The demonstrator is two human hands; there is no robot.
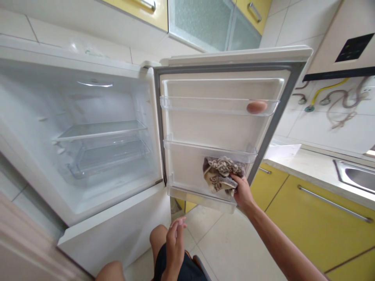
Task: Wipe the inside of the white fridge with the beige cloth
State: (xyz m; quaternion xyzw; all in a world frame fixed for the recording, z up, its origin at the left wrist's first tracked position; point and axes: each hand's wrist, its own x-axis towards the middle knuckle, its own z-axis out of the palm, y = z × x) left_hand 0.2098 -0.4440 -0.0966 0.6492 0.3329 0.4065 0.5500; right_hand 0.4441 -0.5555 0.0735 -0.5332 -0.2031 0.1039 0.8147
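My right hand [243, 192] grips a crumpled brown-and-cream patterned rag [219, 177]. It holds the rag against the inside of the open fridge door [193, 128], between the middle door shelf [205, 148] and the bottom door shelf [199, 198]. Low in the view, my left hand [175, 240] hovers over my lap with nothing visible in it, its fingers loosely extended. One brown egg [257, 107] lies at the right end of the clear top door shelf [211, 105].
Left of the door, the fridge compartment [117, 187] has a glass shelf [102, 129] and a clear drawer [111, 156]. A counter [316, 168] with a metal sink [360, 175] stands at right, over yellow cabinets [304, 218]. A water heater [331, 50] hangs above.
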